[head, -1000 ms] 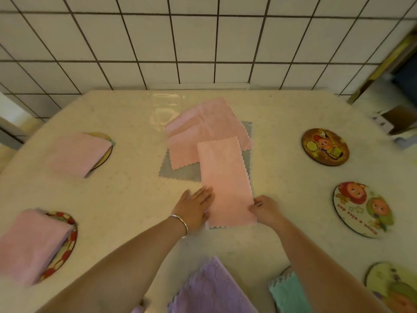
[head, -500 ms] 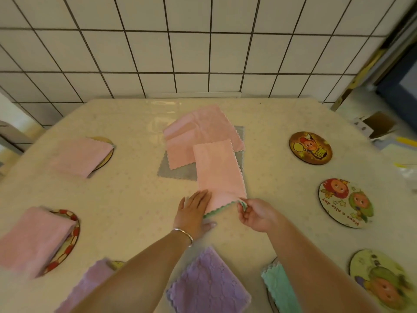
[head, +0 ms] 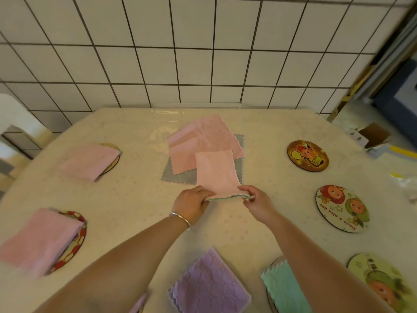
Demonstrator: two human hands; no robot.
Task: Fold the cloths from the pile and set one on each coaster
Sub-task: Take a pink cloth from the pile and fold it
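Observation:
A long, half-folded pink cloth point(head: 215, 171) lies mid-table, its far end over the pile. My left hand point(head: 191, 205) pinches its near left corner and my right hand point(head: 255, 201) pinches its near right corner, lifting that edge off the table. The pile point(head: 203, 141) behind holds pink cloths on a grey cloth point(head: 178, 176). Folded pink cloths point(head: 89, 161) point(head: 38, 240) cover two coasters at the left. A purple cloth point(head: 208, 288) and a mint cloth point(head: 284, 290) lie near me. Three bare round coasters point(head: 308, 155) point(head: 341, 208) point(head: 381, 283) sit along the right.
A white tiled wall point(head: 203, 53) rises behind the cream table point(head: 140, 211). Cardboard and papers point(head: 374, 136) lie off the table's far right corner. Another purple cloth edge point(head: 140, 301) shows at the bottom by my left arm.
Both hands went from pressing the pink cloth flat to pinching its near corners and raising that edge. The view has tilted up, showing more wall.

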